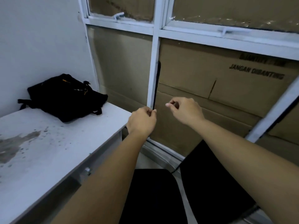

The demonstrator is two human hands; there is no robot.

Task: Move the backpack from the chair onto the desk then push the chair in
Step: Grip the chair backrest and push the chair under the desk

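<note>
The black backpack (64, 97) lies on the far end of the white desk (48, 151), against the wall corner. The black chair (152, 194) stands below my arms, its seat beside the desk's front edge and its backrest (215, 183) to the right. My left hand (141, 122) hovers just past the desk's right corner, fingers curled shut and holding nothing. My right hand (184, 110) is raised beside it in the air, fingers also curled in, empty. Neither hand touches the chair or the backpack.
A white-framed window (153, 70) backed with brown cardboard (202, 75) fills the wall ahead. The desk top has grey stains at its near left. A drawer knob (87, 170) sticks out of the desk front. A dark cable runs along the floor by the window sill.
</note>
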